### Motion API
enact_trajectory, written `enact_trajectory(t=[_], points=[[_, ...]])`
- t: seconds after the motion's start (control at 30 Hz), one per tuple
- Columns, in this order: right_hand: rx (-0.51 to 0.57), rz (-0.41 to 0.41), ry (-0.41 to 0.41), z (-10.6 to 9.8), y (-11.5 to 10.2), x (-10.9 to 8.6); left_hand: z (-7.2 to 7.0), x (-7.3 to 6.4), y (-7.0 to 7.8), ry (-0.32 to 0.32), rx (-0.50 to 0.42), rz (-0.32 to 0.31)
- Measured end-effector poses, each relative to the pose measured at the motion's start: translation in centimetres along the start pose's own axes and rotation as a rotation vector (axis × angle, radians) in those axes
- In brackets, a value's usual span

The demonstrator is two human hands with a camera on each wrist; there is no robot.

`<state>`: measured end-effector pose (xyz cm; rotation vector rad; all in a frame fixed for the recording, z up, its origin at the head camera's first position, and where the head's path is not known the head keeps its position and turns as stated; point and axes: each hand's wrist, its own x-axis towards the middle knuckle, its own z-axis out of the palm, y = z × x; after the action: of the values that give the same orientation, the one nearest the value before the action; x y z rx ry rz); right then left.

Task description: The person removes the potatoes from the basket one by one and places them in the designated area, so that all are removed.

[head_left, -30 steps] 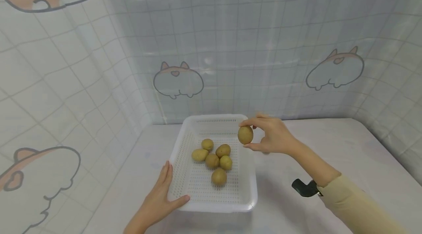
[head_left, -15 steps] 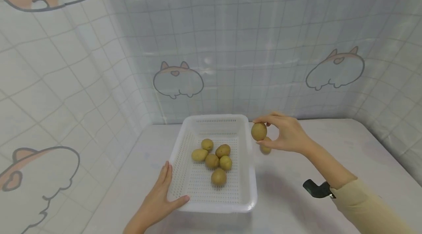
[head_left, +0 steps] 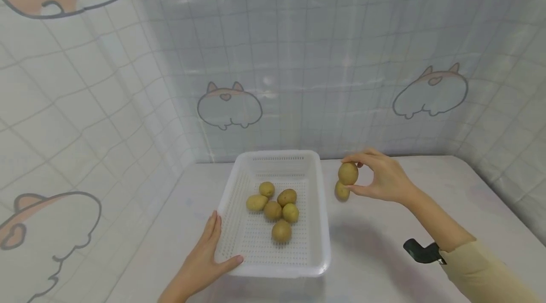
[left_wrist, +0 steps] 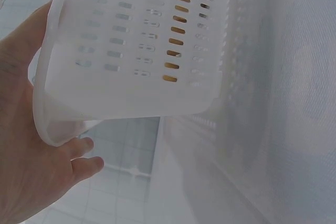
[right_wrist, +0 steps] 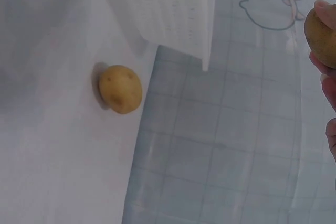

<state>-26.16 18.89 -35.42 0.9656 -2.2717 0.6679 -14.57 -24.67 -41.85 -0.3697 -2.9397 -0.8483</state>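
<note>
My right hand (head_left: 386, 180) pinches a round brown potato (head_left: 348, 173) between thumb and fingertips, above the table to the right of the basket. In the right wrist view, that potato (right_wrist: 321, 35) shows at the right edge. Another potato (head_left: 342, 192) lies on the table just below it, partly covered in the head view. My left hand (head_left: 204, 253) rests against the near left corner of a white perforated plastic basket (head_left: 325, 227), its fingers straight along the side and its thumb on the front rim. Several potatoes sit inside the basket, among them a near one (head_left: 281, 231).
A white table (head_left: 384, 255) carries the basket, with a grid-patterned curtain (head_left: 298, 66) behind and at both sides. A dark device (head_left: 421, 251) is worn at my right wrist, by the beige sleeve (head_left: 473, 265).
My right hand has moved to the right with the potato, from over the basket's right rim to beyond it. The potato on the table has come into view. My left hand stays on the basket.
</note>
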Motion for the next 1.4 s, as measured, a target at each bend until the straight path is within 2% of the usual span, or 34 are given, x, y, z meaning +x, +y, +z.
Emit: enact_trajectory(t=[0.4,0.9,1.4], points=[[-0.048,0.036,0.011,-0.8,0.9,-1.4,0.3,-0.1,-0.2,0.007,-0.007,-0.01],[-0.111,0.087,0.034,-1.3,3.1,-3.3,0.4,-0.1,-0.3,0.006,0.002,-0.02],[-0.144,0.186,-0.007,-0.7,5.6,-5.1,0.5,0.0,-0.3,0.0,0.003,-0.024]])
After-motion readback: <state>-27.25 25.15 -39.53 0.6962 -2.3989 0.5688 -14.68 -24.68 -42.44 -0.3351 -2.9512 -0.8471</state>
